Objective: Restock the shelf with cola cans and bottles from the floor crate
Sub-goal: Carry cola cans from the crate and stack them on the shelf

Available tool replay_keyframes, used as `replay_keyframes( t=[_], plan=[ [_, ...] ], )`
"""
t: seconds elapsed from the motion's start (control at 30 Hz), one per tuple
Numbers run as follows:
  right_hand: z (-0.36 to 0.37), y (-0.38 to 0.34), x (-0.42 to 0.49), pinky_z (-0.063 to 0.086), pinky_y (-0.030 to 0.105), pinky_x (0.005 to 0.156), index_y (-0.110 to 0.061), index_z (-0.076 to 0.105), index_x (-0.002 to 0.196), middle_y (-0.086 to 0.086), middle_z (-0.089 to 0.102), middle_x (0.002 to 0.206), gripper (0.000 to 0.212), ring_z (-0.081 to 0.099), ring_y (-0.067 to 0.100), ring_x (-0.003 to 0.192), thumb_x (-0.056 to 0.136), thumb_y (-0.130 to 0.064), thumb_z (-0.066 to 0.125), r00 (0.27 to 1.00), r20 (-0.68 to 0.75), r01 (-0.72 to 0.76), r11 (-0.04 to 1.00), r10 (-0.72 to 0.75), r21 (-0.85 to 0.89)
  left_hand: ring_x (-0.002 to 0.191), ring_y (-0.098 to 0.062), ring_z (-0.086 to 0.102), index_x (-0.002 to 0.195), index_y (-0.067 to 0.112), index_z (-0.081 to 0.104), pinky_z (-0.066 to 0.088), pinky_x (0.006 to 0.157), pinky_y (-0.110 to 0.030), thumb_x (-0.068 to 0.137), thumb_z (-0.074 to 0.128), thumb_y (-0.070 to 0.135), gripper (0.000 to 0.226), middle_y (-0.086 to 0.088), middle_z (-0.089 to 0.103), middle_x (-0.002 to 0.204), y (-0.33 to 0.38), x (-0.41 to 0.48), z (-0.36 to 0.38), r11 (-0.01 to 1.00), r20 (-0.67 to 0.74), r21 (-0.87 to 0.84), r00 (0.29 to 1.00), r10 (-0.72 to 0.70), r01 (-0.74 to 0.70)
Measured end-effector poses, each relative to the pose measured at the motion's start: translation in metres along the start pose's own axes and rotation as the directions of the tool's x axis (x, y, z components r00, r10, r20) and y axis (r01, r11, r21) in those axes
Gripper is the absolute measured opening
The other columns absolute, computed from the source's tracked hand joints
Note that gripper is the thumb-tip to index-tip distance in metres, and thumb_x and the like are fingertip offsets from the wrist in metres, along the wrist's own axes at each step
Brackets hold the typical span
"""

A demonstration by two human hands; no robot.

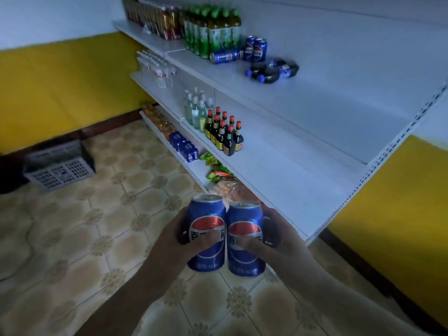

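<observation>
My left hand [177,232] grips one upright blue cola can [207,214], and my right hand [278,238] grips a second blue cola can [244,219] right beside it. Both cans touch side by side in front of me, over the tiled floor. On the top white shelf [327,98] two cola cans [255,49] stand upright, one cola can [224,56] lies on its side, and two cola bottles [274,70] lie flat. The grey floor crate [60,169] sits far left against the wall.
Green bottles [213,30] and dark packs fill the top shelf's left end. The middle shelf [291,178] carries clear bottles and dark sauce bottles [223,135]. Blue can packs [183,145] and snack bags [218,173] sit on the bottom shelf. Yellow walls stand on both sides.
</observation>
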State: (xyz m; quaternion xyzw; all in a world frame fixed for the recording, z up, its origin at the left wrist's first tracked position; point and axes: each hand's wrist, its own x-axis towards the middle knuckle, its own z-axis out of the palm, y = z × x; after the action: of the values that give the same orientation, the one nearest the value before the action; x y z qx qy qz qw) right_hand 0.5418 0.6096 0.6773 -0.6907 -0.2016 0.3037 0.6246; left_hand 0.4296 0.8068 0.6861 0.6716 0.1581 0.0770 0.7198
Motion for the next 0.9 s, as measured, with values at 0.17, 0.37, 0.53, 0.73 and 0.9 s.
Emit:
replay_keyframes(
  t=[0.17, 0.37, 0.53, 0.73, 0.9],
  plan=[
    [0.007, -0.011, 0.085, 0.058, 0.049, 0.094, -0.017, 0.055, 0.135, 0.008, 0.073, 0.12, 0.061, 0.072, 0.027, 0.109, 0.082, -0.021, 0.084, 0.987, 0.155, 0.03, 0.999, -0.028, -0.011, 0.107, -0.02, 0.072, 0.124, 0.032, 0.068, 0.058, 0.084, -0.025, 0.068, 0.083, 0.038, 0.059, -0.002, 0.075, 0.119, 0.01, 0.04, -0.03, 1.0, -0.151, -0.006, 0.988, 0.011, -0.012],
    [0.034, -0.033, 0.171, 0.06, 0.042, 0.091, -0.016, 0.058, 0.129, 0.006, 0.074, 0.115, 0.058, 0.073, 0.024, 0.105, 0.077, -0.015, 0.084, 0.973, 0.23, 0.038, 0.999, -0.032, -0.02, 0.105, -0.018, 0.073, 0.126, 0.028, 0.065, 0.058, 0.081, -0.024, 0.066, 0.084, 0.038, 0.063, 0.001, 0.075, 0.117, 0.02, 0.091, -0.088, 0.999, -0.222, 0.016, 0.974, 0.04, -0.037],
    [0.07, -0.043, 0.243, 0.06, 0.032, 0.084, -0.018, 0.058, 0.126, 0.002, 0.076, 0.113, 0.056, 0.074, 0.02, 0.104, 0.075, -0.018, 0.081, 0.982, 0.186, 0.033, 0.999, -0.03, -0.011, 0.108, -0.018, 0.072, 0.127, 0.027, 0.064, 0.057, 0.085, -0.025, 0.069, 0.083, 0.038, 0.062, 0.002, 0.075, 0.119, 0.019, 0.155, -0.156, 0.999, -0.164, 0.033, 0.986, 0.024, -0.019],
    [0.104, -0.057, 0.326, 0.058, 0.044, 0.09, -0.019, 0.059, 0.124, 0.006, 0.076, 0.115, 0.067, 0.073, 0.024, 0.107, 0.066, -0.026, 0.091, 0.999, 0.039, 0.004, 0.998, -0.007, 0.058, 0.111, -0.017, 0.07, 0.12, 0.045, 0.067, 0.055, 0.099, -0.044, 0.067, 0.085, 0.046, 0.056, 0.007, 0.073, 0.123, 0.038, 0.251, -0.236, 0.992, 0.013, 0.112, 0.999, -0.053, 0.051],
    [0.118, -0.062, 0.375, 0.059, 0.045, 0.089, -0.02, 0.061, 0.128, 0.007, 0.075, 0.118, 0.094, 0.073, 0.027, 0.108, 0.048, -0.049, 0.099, 0.99, -0.139, 0.033, 0.988, -0.012, 0.148, 0.112, -0.021, 0.07, 0.125, 0.031, 0.067, 0.054, 0.101, -0.049, 0.068, 0.085, 0.04, 0.06, 0.0, 0.074, 0.122, 0.045, 0.325, -0.261, 0.996, 0.085, 0.077, 0.995, -0.044, 0.037]
  ],
)
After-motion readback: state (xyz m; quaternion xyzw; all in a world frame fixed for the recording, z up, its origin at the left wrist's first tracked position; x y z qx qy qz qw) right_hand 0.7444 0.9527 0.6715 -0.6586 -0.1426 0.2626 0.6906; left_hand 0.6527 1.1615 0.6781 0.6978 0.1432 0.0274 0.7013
